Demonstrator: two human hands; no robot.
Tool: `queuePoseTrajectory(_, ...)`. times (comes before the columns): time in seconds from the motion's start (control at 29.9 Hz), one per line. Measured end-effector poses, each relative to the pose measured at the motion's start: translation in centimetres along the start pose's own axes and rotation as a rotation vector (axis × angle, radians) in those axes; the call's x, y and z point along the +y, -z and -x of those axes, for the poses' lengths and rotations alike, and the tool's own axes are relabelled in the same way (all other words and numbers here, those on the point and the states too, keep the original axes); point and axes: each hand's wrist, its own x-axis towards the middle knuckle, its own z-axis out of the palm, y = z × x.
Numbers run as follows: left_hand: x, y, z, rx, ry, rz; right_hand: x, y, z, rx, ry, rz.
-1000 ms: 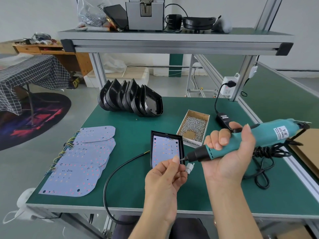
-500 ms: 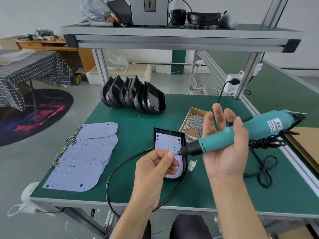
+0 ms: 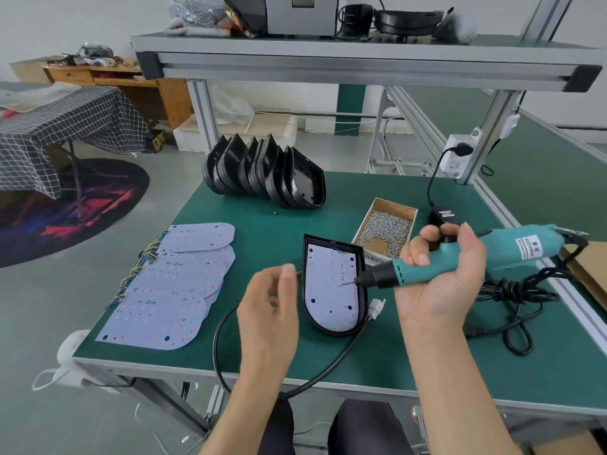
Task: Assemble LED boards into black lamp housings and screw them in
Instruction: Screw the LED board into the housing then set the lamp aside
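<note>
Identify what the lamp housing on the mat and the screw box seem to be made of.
Lamp housing: probably moulded black plastic, judging by its glossy, thin, rounded rim. Screw box: brown cardboard, matte, with raw cut edges and folded walls; the screws inside look like silvery metal.

We hold the teal electric screwdriver [image 3: 466, 257] in our right hand [image 3: 440, 274], fingers curled round its body, with a small screw [image 3: 341, 284] on the bit tip above the LED board [image 3: 330, 287]. This board lies inside a black lamp housing [image 3: 361, 257] on the green tabletop [image 3: 262, 224]. Our left hand [image 3: 267, 313] hovers just beside the housing, fingers loosely bent, holding nothing we can see. Behind are the box of screws [image 3: 387, 228] and a row of empty housings [image 3: 266, 172]; at left lies a stack of boards [image 3: 170, 290].
</note>
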Motion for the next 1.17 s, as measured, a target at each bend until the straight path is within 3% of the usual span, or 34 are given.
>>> queuePoseTrajectory(0.07, -0.7, 0.1, -0.3, 0.01, 0.048, -0.157, 0.4, 0.4, -0.1, 0.023, 0.019, 0.082)
queuePoseTrajectory(0.13, -1.4, -0.2, -0.4, -0.076, 0.084, -0.262, 1.0, 0.7, 0.2, 0.05, 0.028, 0.157)
queuePoseTrajectory(0.44, -2.6, -2.0, -1.0, -0.241, 0.165, -0.413, 2.9, 1.4, 1.3, -0.036, 0.072, 0.293)
queuePoseTrajectory(1.17, -3.1, -2.7, -1.1, -0.204, 0.222, -0.511, 4.2, 1.9, 1.7, -0.128, 0.108, 0.372)
